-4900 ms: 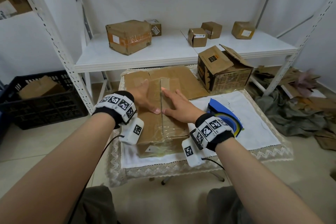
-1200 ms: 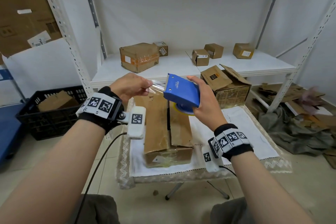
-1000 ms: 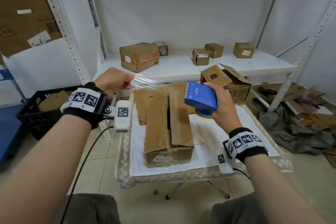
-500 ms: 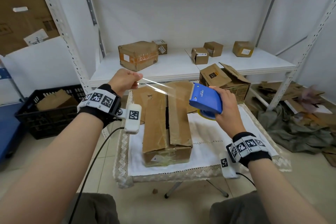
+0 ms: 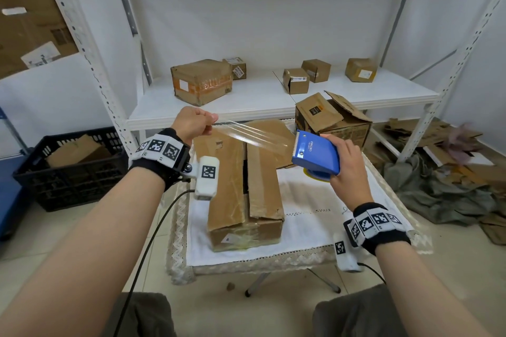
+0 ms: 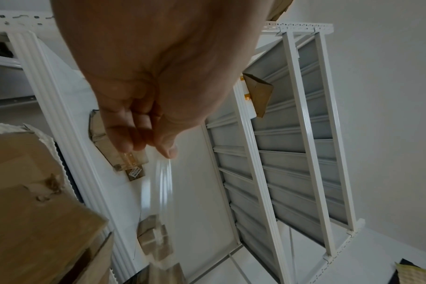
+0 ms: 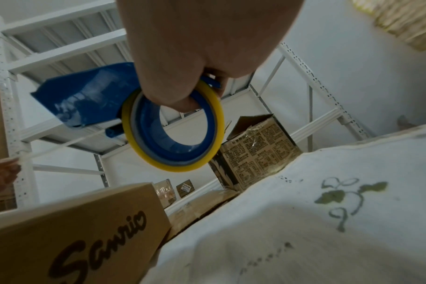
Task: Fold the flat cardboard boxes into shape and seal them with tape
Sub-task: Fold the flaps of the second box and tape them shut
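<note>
A folded cardboard box (image 5: 243, 194) lies on the white cloth of a small table (image 5: 315, 221); its two top flaps meet with a dark gap between them. My right hand (image 5: 346, 169) grips a blue tape dispenser (image 5: 315, 154) above the box's right side. A yellow-rimmed roll (image 7: 173, 130) sits in the dispenser (image 7: 85, 96). My left hand (image 5: 191, 123) pinches the free end of a clear tape strip (image 5: 254, 134), stretched in the air over the box's far end. The thumb and fingers (image 6: 168, 149) hold the tape (image 6: 163, 184).
An open printed box (image 5: 331, 120) stands at the table's far right, with flat cardboard (image 5: 273, 131) behind the work box. A white shelf (image 5: 260, 96) holds several sealed boxes. A black crate (image 5: 68, 169) stands left; cardboard scraps and cloth (image 5: 443, 186) lie right.
Both hands left the box flaps and the right picked up the dispenser. The left hand pulled the tape end out to the left, and the strip between the hands is now longer.
</note>
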Demonstrator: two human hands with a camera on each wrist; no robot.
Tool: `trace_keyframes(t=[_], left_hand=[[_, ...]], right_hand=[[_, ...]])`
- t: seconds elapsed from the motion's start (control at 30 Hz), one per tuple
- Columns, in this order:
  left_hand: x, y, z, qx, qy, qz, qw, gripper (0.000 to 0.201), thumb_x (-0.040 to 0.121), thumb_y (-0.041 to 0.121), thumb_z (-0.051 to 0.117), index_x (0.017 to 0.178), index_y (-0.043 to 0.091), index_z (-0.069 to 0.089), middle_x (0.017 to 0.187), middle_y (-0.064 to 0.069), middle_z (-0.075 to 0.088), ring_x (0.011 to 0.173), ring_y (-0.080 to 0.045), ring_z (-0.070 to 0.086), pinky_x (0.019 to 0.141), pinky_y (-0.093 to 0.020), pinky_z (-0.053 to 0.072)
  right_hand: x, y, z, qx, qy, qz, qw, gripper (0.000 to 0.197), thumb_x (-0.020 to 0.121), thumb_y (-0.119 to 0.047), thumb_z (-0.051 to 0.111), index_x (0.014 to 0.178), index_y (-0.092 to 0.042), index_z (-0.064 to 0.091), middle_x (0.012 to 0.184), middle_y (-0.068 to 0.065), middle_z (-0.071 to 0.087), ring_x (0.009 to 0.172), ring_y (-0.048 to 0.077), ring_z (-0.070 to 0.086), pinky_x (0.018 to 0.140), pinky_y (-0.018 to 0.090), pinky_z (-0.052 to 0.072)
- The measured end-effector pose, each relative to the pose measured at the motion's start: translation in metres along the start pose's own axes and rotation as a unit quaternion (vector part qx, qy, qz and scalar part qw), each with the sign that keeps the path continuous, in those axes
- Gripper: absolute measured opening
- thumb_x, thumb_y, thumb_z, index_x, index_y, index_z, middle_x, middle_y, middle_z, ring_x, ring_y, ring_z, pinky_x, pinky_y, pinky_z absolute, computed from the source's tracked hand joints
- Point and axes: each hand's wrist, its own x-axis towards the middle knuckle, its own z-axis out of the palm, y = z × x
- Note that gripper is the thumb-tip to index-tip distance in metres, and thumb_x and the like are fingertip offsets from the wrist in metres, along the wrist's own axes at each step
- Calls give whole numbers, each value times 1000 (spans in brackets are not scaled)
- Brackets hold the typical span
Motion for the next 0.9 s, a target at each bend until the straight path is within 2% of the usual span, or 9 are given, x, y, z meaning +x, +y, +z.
trace_keyframes(t=[0.2, 0.3, 0.37, 0.47, 0.6, 0.67, 0.73, 0.8, 0.9], left_hand=[[7, -2, -4, 17, 31, -2, 999, 25, 96, 11, 67, 72, 10, 60, 71, -6, 56, 62, -14, 54, 61, -19, 52], [18, -4, -26, 15, 97, -10, 995, 27, 95, 13, 68, 69, 15, 61, 71, -5, 60, 62, -17, 57, 85, -37, 58], [26, -7, -48, 10, 155, -16, 988, 25, 93, 15, 70, 70, 16, 63, 74, -4, 63, 62, -18, 59, 95, -45, 57], [30, -9, -56, 10, 180, -12, 983, 25, 94, 16, 68, 70, 16, 61, 72, -4, 61, 62, -17, 58, 96, -46, 57], [34, -5, -52, 10, 202, 11, 979, 28, 96, 17, 65, 68, 18, 58, 65, -2, 63, 59, -15, 57, 91, -42, 59], [37, -1, -56, 18, 211, 20, 977, 28, 94, 19, 66, 67, 19, 59, 81, -5, 73, 74, -24, 67, 95, -43, 57], [39, 2, -57, 26, 224, 26, 974, 26, 93, 20, 67, 68, 22, 60, 106, -15, 74, 103, -34, 69, 100, -47, 54], [37, 6, -55, 33, 236, 31, 971, 25, 94, 20, 66, 69, 24, 59, 112, -15, 73, 112, -35, 67, 102, -47, 53], [35, 11, -49, 37, 245, 44, 968, 25, 94, 17, 64, 72, 25, 58, 115, -9, 71, 113, -33, 66, 102, -45, 53]], right_hand=[[-3, 7, 11, -1, -7, 5, 1000, 72, 78, 5, 70, 139, -25, 46, 117, 5, 51, 98, 26, 47, 77, 43, 43], [-10, 18, 7, -8, 11, 35, 999, 63, 76, -3, 64, 135, -19, 52, 115, 6, 53, 98, 28, 48, 78, 42, 40], [-22, 29, 2, -10, 40, 90, 995, 68, 65, 1, 54, 131, -16, 54, 114, 8, 54, 96, 29, 46, 79, 41, 37], [-35, 40, 7, -15, 48, 138, 989, 81, 57, 19, 51, 129, -18, 52, 112, 13, 53, 96, 32, 44, 82, 46, 40], [-36, 40, 15, 28, 38, 145, 988, 82, 62, 20, 49, 129, -26, 48, 112, 9, 50, 98, 30, 43, 84, 49, 42], [-37, 37, 14, 41, 47, 119, 991, 68, 69, 7, 49, 129, -26, 49, 110, 8, 50, 97, 29, 43, 82, 45, 39], [-38, 32, 11, 41, 52, 93, 993, 57, 74, -19, 44, 130, -17, 54, 105, 7, 49, 93, 28, 42, 77, 39, 33], [-36, 29, 13, 29, 37, 78, 996, 58, 77, -30, 42, 131, -14, 56, 101, 7, 49, 89, 28, 42, 73, 37, 29], [-41, 37, 23, -18, 5, 69, 997, 62, 81, -35, 74, 138, -24, 52, 100, 5, 47, 86, 23, 39, 73, 36, 30]])
